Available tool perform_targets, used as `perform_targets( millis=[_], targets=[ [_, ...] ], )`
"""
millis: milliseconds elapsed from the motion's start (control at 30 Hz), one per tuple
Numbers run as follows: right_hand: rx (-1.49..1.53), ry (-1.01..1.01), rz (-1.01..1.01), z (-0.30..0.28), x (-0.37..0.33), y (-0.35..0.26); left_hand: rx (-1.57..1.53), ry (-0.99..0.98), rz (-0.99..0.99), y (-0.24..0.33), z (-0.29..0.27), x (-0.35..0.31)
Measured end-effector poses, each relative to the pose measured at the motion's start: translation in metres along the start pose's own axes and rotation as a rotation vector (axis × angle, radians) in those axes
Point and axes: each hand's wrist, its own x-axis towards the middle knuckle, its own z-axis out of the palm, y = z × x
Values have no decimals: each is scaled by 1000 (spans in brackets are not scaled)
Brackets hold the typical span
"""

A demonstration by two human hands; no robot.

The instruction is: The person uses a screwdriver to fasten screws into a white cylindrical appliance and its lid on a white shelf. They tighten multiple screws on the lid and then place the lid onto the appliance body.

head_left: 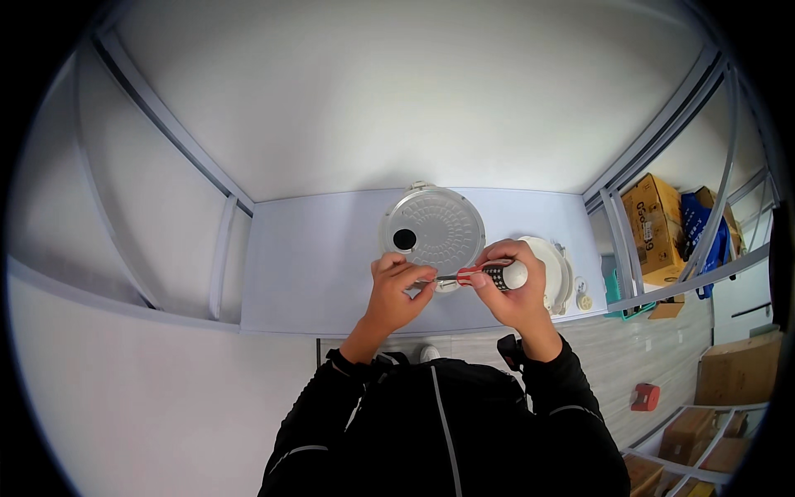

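My right hand (520,290) is wrapped round a screwdriver (484,274) with a red and black patterned handle and a white end. Its shaft points left, almost level. At the shaft's tip, my left hand (399,286) is closed in a pinch; whether a small part sits between the fingertips cannot be seen. Just beyond both hands lies a round appliance (447,219) with a silver face, embossed marks in rings and a black round spot at its left. Its near rim is partly covered by my fingers.
White round parts (553,269) lie on the white table (290,265) right of my right hand, with a small clear container (584,301) beside them. Metal posts and rails frame both table ends. Cardboard boxes (654,224) and a blue bag (700,228) stand beyond the right end; a red stool (645,397) is on the floor.
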Motion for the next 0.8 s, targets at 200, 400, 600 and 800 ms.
perform_targets(
  millis=[200,400,600,800],
  targets=[
    [-28,-23,31,2,1,1,1,4,4,1,-1,0],
    [-79,3,-9,9,8,-1,-3,12,16,-1,-1,0],
    [-285,-49,-200,14,26,-11,-19,-18,-17,-3,0,-2],
    [-370,-191,-173,8,40,-52,-35,4,-3,-6,1,-5]
  ],
)
